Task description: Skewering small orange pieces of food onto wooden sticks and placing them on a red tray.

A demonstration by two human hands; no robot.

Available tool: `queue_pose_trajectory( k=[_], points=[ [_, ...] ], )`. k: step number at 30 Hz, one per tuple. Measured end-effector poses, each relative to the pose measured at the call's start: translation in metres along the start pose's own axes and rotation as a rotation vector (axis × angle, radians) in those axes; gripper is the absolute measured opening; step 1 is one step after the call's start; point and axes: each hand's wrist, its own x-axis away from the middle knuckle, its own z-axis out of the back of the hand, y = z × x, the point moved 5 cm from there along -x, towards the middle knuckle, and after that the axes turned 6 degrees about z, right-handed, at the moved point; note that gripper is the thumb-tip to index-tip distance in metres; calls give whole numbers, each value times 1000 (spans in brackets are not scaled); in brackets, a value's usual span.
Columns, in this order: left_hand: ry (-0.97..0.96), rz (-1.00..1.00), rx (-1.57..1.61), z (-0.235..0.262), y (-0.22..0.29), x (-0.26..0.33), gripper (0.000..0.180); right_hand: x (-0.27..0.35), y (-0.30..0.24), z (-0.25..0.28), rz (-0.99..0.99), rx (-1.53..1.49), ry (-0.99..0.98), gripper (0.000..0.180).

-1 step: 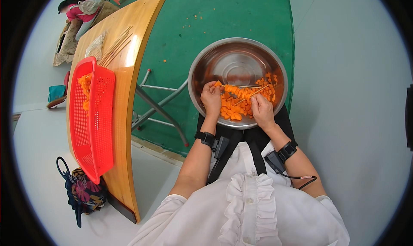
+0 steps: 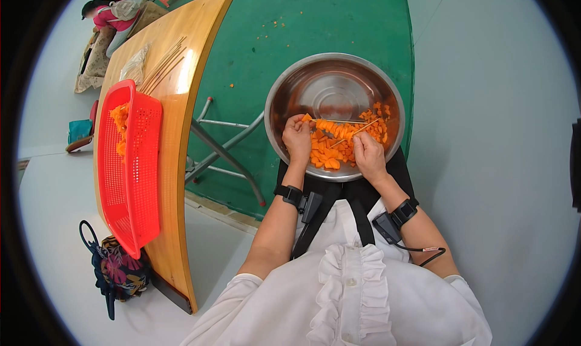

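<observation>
Left hand [image 2: 298, 139]: fingers closing round the near end of a thin wooden skewer [image 2: 346, 123], pinching it w/ an orange chunk at the tip; hand is sitting over the left inner wall of the steel bowl [image 2: 284, 92].
Right hand [image 2: 368, 154]: fingers curling shut on a second stick [image 2: 357, 132] that is angling up toward the bowl's right rim; hand is resting over the near-right part of the bowl.
Skewer load: a row of orange pieces is sitting threaded along the skewer betw. both hands, approx. across the bowl's middle.
Loose pieces [image 2: 330, 155]: orange cubes are lying in the near and right half of the bowl; far half is showing bare metal.
Change: only this one moment is available (the two views are the same instant), so can't tell what has just moved; judging by the lie of things, threading looks partway, w/ plenty of loose cubes left.
Bowl place: is sitting on the person's lap, above a dark apron and white ruffled top; black bands on both wrists, cable off the right one.
Table [image 2: 181, 104]: wooden folding top, off to the person's left; red perforated basket [image 2: 130, 170] is lying along its near left edge, some orange pieces at its far end; spare sticks [image 2: 162, 65] and a clear bag [image 2: 134, 62] nr the far end.
Floor: green mat [image 2: 315, 19] under the bowl, w/ a few orange crumbs; pale floor around it.
Room: patterned bag [image 2: 118, 270] by the table's near corner; another person is sitting beyond the far end.
</observation>
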Motion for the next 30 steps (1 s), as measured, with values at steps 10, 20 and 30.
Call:
queue_pose_trajectory(
  k=[10, 20, 30],
  points=[
    [-38, -18, -55, -2, 1, 2, 14, 1, -1, -1, 10, 13, 5, 14],
    [-147, -99, -170, -6, -3, 2, 18, 2, 3, -4, 19, 23, -14, 14],
    [-335, -84, -221, -16, 9, 10, 39, 3, 7, -4, -38, 71, -30, 15]
  ],
)
